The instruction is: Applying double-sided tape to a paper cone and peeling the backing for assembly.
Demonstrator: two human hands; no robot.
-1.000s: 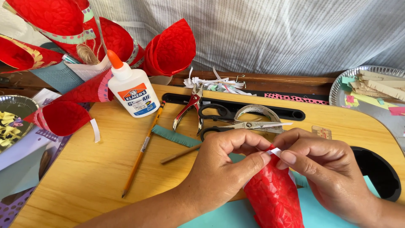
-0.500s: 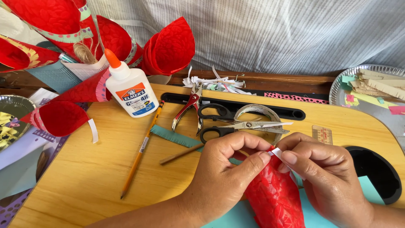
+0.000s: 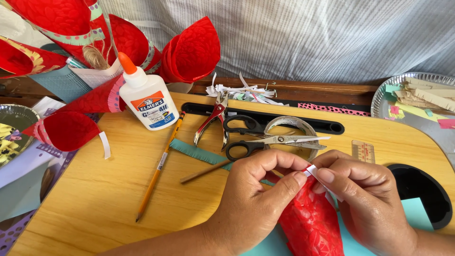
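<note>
Hands unmoved since earlier | left hand [image 3: 251,199], right hand [image 3: 367,199] fingers pinched shut on white strip [image 3: 311,170] atop red cone [image 3: 310,223]

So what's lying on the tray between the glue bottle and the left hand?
In the head view, a yellow pencil and a teal fringed paper strip lie between the glue bottle and the left hand.

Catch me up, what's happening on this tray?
A person holds a red paper cone over a wooden lap tray. The left hand and right hand pinch a small white strip at the cone's top edge. Scissors, a glue bottle, a pencil and a tape roll lie on the tray.
</note>
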